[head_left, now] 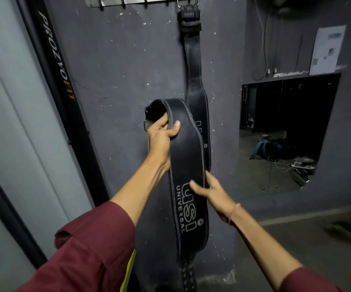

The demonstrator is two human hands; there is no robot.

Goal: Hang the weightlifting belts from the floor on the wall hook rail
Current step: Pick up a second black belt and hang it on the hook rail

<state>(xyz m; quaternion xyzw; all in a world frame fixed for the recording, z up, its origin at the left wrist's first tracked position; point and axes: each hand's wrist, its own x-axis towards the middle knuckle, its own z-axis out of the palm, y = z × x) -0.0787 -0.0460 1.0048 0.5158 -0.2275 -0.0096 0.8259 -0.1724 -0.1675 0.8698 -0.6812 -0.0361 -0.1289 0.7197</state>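
Observation:
A black leather weightlifting belt (188, 157) printed "USI UNIVERSAL" hangs in front of me, folded over at the top. My left hand (162, 135) grips it near the fold, thumb on the front face. My right hand (210, 191) touches its right edge lower down, fingers spread over the lettering. The belt's tail drops out of view at the bottom. A second black belt (193, 66) hangs by its buckle from the metal hook rail (132, 1) at the top of the dark grey wall, just behind the held one.
Several free hooks show on the rail left of the hung belt. A black "PROZVOFIT" post (60, 66) leans at the left. A mirror or opening (286, 131) at the right shows a floor with a bag and cables. A paper notice (326, 49) is stuck above it.

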